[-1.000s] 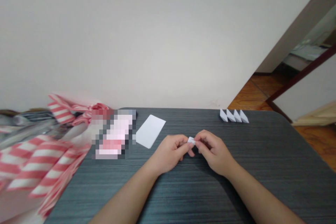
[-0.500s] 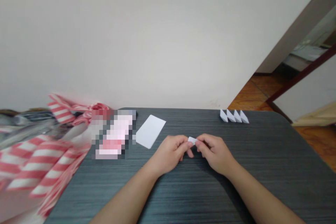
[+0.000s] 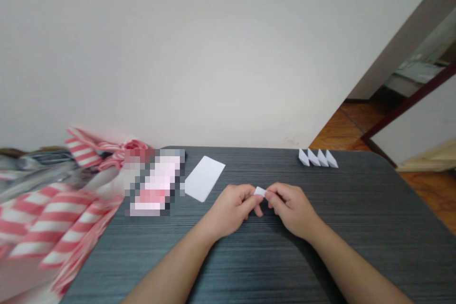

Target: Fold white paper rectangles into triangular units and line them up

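Note:
A small folded piece of white paper (image 3: 260,191) is held just above the dark table (image 3: 256,256), between my two hands. My left hand (image 3: 237,205) pinches its left end between thumb and fingers. At its right end, my right hand (image 3: 290,206) grips the paper with thumb and forefinger. The fingertips cover both ends of the paper, so its full shape is hidden. To the left of my hands lies a stack of white paper sheets (image 3: 205,178). Several folded white paper pieces (image 3: 318,158) stand in a row at the table's back right.
A pixelated flat object (image 3: 156,183) lies at the table's left side. Red-and-white striped cloth (image 3: 60,218) is heaped beyond the left edge. Behind the table rises a plain wall (image 3: 221,57); wooden floor (image 3: 342,123) shows at the right.
Both hands stay almost where they were, still gripping the folded paper. Only the fingertips and the paper have shifted very slightly.

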`<state>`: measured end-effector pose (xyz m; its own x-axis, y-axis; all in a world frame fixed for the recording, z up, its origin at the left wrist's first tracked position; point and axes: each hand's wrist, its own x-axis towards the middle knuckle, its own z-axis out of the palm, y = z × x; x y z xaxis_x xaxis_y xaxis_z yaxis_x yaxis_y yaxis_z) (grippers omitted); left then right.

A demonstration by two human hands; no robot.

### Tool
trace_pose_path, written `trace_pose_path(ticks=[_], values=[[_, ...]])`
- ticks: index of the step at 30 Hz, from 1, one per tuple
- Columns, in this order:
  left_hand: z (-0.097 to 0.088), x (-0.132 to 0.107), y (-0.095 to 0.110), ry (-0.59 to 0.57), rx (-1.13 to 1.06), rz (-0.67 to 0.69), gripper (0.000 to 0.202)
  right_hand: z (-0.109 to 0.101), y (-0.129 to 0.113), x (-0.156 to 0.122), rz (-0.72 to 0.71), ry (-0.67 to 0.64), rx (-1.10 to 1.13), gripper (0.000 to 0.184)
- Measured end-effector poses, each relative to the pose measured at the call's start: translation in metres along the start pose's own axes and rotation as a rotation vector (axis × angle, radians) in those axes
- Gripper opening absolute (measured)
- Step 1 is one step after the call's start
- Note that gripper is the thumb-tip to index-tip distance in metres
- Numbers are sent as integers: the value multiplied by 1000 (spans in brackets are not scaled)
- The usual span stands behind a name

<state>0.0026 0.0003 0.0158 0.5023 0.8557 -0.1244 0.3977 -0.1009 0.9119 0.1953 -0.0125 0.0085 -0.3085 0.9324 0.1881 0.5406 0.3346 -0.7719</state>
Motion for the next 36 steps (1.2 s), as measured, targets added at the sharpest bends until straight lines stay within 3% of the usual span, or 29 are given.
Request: trace_pose_path(ticks=[24,31,36], values=[[0,0,-2,0,-31,24,38,-1,-3,0,55,-62,84,24],[2,1,-3,19,-132,15,26,-1,-5,1,23,-72,47,25],[1,0,-3,37,-85,14,30,0,-3,1,6,-57,33,21]])
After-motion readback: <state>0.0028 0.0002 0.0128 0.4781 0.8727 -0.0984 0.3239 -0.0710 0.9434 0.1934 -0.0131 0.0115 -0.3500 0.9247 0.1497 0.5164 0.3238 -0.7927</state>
